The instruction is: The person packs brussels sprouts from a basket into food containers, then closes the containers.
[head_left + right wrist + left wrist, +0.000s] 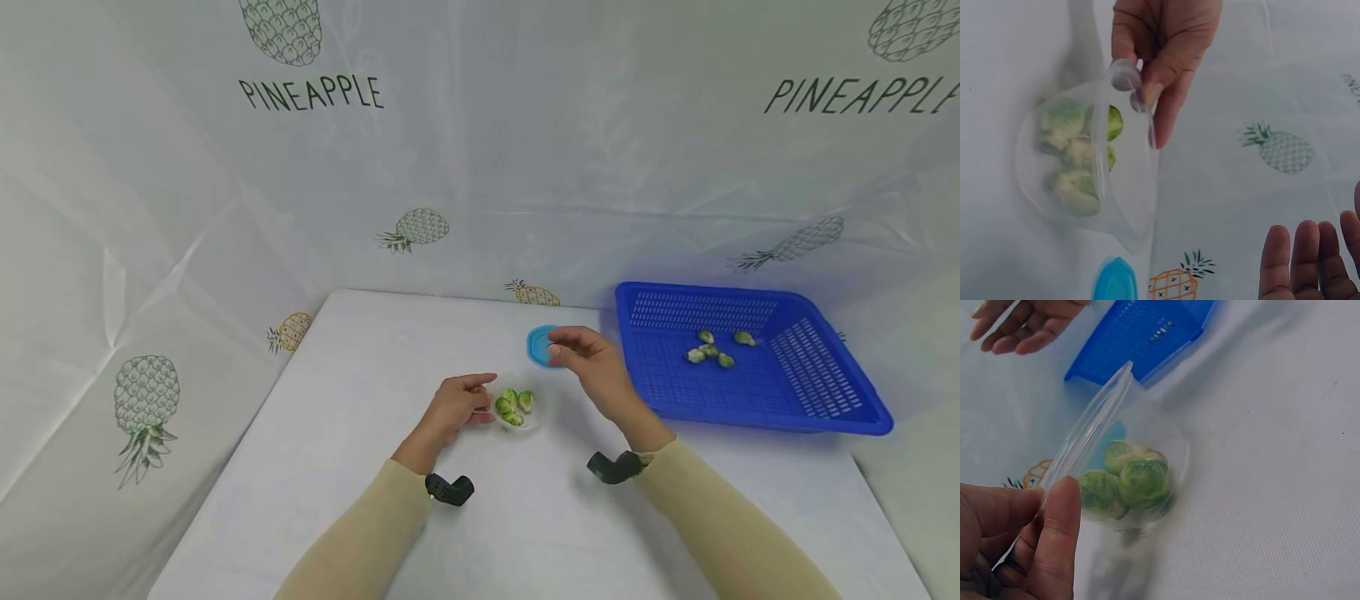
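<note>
A clear plastic bowl [527,424] stands on the white table with several green Brussels sprouts [1143,482] inside. At its left side, my left hand [462,406] pinches the rim between thumb and fingers, which the left wrist view shows closely. My right hand [596,371] is raised to the right of the bowl and holds nothing; its fingers [1307,256] are loosely extended. Behind the bowl lies a blue lid [537,347], partly covered by the right fingertips in the head view. In the right wrist view the lid [1115,279] shows apart from that hand.
A blue plastic basket [750,408] with slotted walls sits on the table's right side. Several more Brussels sprouts [708,351] lie in it. A white sheet with pineapple prints [423,227] hangs behind the table [300,500].
</note>
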Tool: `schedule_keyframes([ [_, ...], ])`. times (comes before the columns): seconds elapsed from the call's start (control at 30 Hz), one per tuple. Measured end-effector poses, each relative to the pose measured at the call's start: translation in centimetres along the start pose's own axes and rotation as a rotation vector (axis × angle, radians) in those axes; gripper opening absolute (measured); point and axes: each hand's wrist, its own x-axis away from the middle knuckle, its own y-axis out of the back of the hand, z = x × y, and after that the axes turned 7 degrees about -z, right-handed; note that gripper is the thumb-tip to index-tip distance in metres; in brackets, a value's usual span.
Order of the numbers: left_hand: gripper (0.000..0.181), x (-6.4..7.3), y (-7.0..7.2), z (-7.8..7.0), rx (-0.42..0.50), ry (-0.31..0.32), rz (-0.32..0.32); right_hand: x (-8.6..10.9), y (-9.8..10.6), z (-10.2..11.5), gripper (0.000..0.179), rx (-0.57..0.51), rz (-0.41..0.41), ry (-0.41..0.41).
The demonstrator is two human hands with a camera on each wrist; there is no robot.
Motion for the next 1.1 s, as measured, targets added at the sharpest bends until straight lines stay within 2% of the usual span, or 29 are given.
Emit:
schedule_keyframes([
  [0.2, 0.048, 0.0, 0.0, -0.1, -0.008, 0.010, -0.003, 0.0, 0.9, 1.2, 0.030, 0.055, -0.032, 0.012],
  [0.47, 0.046, -0.2, 0.0, 0.1, -0.008, 0.014, -0.011, -0.2, 2.8, 2.4, 0.038, 0.068, -0.041, 0.017],
  [0.63, 0.047, -0.1, 0.0, 0.2, -0.009, 0.003, -0.009, -0.4, 4.6, 3.4, 0.034, 0.114, -0.049, 0.026],
  [0.77, 0.048, 0.0, -0.1, 0.1, -0.011, 0.011, -0.014, -0.7, 6.8, 4.6, 0.032, 0.137, -0.019, 0.024],
  [0.93, 0.047, 0.1, -0.2, 0.1, -0.019, 0.012, -0.023, -1.3, 10.4, 7.1, 0.037, 0.303, 0.025, -0.026],
  [1.1, 0.047, 0.0, -0.1, 0.1, -0.033, 0.004, -0.019, -2.9, 15.0, 9.0, 0.047, 0.626, 0.102, -0.097],
])
